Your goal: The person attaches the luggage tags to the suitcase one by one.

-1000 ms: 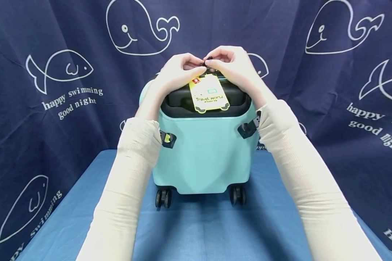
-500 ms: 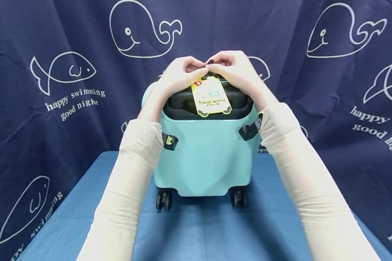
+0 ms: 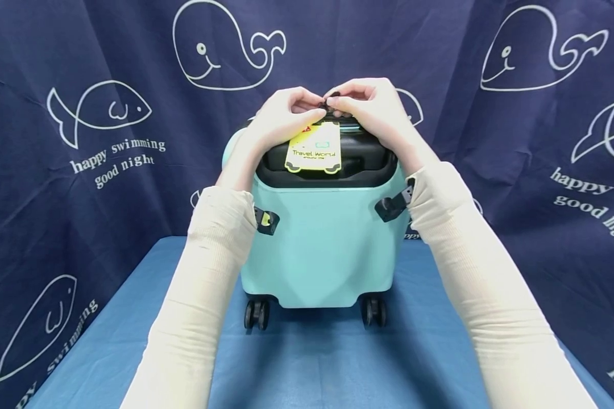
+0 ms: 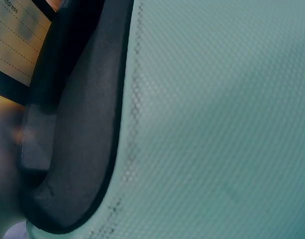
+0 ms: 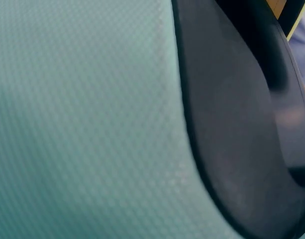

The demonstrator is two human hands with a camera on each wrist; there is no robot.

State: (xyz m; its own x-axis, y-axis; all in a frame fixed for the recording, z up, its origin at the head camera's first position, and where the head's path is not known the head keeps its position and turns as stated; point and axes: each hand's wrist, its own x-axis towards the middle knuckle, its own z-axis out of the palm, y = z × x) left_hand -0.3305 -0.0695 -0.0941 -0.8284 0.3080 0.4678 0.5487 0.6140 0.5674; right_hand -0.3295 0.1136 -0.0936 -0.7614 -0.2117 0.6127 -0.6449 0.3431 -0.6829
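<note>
A yellow luggage tag (image 3: 313,149) marked "Travel World" hangs in front of the black top handle (image 3: 368,153) of a mint-green suitcase (image 3: 322,244). My left hand (image 3: 281,116) and right hand (image 3: 381,111) meet above the tag, thumbs and fingertips pinching its thin black strap (image 3: 336,95). Fingers hide most of the strap. In the left wrist view, the lined address side of the tag (image 4: 15,40) shows beside the dark handle recess (image 4: 92,134). Ribbed suitcase shell (image 5: 82,124) fills most of the right wrist view; both hands lie mostly outside the wrist views.
Black twin wheels (image 3: 256,314) carry the suitcase on a table covered in blue cloth (image 3: 307,369). Behind it hangs a navy curtain (image 3: 378,40) with white whale and fish drawings. Small black camera mounts (image 3: 394,204) stick out at both wrists.
The tag has swung left and now hangs straighter. My right hand has shifted slightly right, with more of the strap showing between the fingertips. The suitcase stays in place.
</note>
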